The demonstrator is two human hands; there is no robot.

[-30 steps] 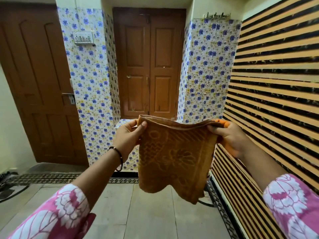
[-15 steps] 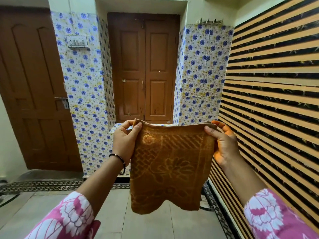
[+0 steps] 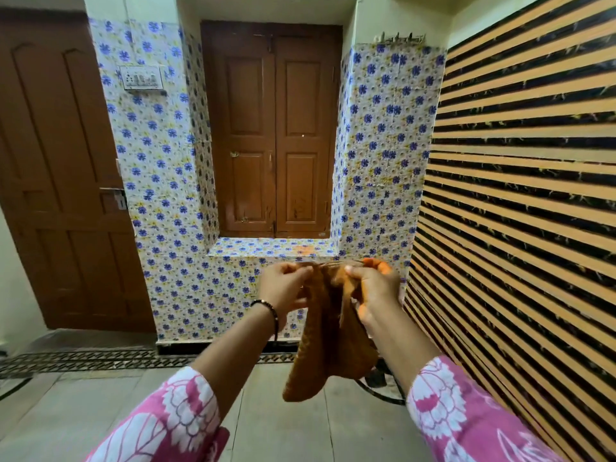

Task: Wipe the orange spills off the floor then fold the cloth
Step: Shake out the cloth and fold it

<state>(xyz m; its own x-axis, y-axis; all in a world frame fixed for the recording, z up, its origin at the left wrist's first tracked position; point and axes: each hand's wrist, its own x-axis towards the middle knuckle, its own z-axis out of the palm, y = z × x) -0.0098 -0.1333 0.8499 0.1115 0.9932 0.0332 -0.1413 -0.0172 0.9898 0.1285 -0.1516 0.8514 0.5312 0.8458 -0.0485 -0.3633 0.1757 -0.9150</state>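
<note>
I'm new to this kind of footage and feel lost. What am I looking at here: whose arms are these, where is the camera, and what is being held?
There is no machine. A person wears one camera on the head, looking forward and down, so you see their own two arms in pink flowered sleeves. The left hand and the right hand are close together, each pinching the top edge of an orange-brown cloth, which hangs down between them, doubled over. Nothing rests on the visible grey floor near them. Behind are a blue-flowered tiled wall, brown wooden doors and a striped wall on the right.
</note>
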